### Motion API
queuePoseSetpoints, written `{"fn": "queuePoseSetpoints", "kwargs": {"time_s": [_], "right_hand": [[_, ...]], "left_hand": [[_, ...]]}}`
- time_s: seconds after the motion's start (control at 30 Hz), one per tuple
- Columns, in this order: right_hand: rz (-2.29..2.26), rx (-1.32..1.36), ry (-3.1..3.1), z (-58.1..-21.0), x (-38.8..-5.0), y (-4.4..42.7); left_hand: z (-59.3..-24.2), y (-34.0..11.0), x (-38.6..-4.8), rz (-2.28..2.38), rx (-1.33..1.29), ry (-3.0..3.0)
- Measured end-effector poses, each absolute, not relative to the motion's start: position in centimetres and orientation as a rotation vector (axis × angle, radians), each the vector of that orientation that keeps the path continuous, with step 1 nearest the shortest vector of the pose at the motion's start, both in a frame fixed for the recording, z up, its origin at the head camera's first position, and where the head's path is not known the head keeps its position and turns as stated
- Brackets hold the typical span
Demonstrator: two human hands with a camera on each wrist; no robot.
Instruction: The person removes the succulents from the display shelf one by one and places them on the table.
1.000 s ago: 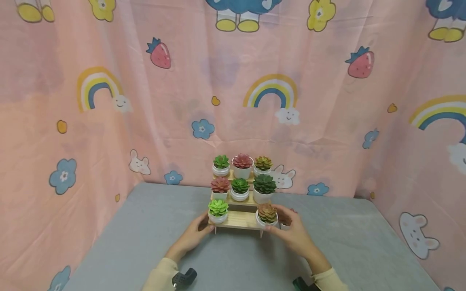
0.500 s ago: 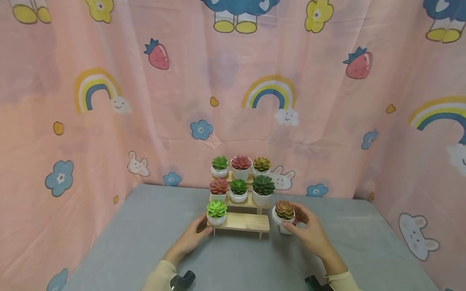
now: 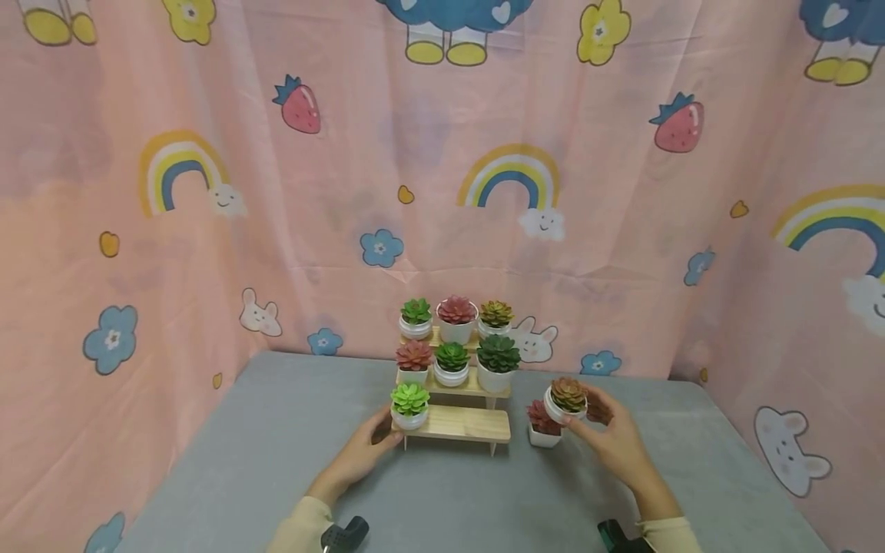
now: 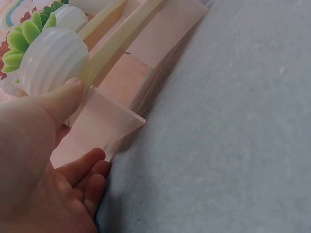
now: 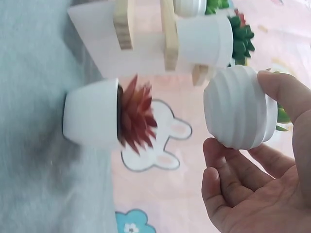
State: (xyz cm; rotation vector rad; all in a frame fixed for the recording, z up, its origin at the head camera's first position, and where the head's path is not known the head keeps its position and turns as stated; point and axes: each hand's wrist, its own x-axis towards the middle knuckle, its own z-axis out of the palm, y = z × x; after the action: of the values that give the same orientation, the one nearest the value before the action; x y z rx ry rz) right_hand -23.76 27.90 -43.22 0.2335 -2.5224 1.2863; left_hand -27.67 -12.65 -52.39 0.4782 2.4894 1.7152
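Note:
My right hand (image 3: 618, 442) holds a potted brown-orange succulent (image 3: 568, 397) above the table, to the right of a tiered wooden plant stand (image 3: 470, 422). In the right wrist view, thumb and fingers pinch its ribbed white pot (image 5: 238, 109). Just below and left of it, a dark red succulent (image 3: 543, 426) in a square-sided white pot stands upright on the table. My left hand (image 3: 356, 457) grips the left end of the lowest shelf, its thumb against the edge beside a bright green succulent (image 4: 53, 60). Some left fingers are hidden in the head view.
Two upper shelves bear several potted succulents, among them a dark green one (image 3: 498, 357) and a pink one (image 3: 456, 313). A grey cloth-like surface covers the table (image 3: 442, 499). Behind it hangs a pink patterned curtain (image 3: 311, 207).
My right hand has lifted the brown-orange succulent off the lowest shelf's right end and carried it rightward. The red succulent behind is now uncovered. My left hand stays at the stand.

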Motion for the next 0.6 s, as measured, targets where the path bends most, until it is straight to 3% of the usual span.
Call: {"fn": "queuePoseSetpoints", "kwargs": {"time_s": [0.6], "right_hand": [[1.436, 0.099, -2.505, -44.5, -24.1, 31.8]], "left_hand": [[-52.7, -12.6, -27.9, 1.72, 0.44, 2.471]]}}
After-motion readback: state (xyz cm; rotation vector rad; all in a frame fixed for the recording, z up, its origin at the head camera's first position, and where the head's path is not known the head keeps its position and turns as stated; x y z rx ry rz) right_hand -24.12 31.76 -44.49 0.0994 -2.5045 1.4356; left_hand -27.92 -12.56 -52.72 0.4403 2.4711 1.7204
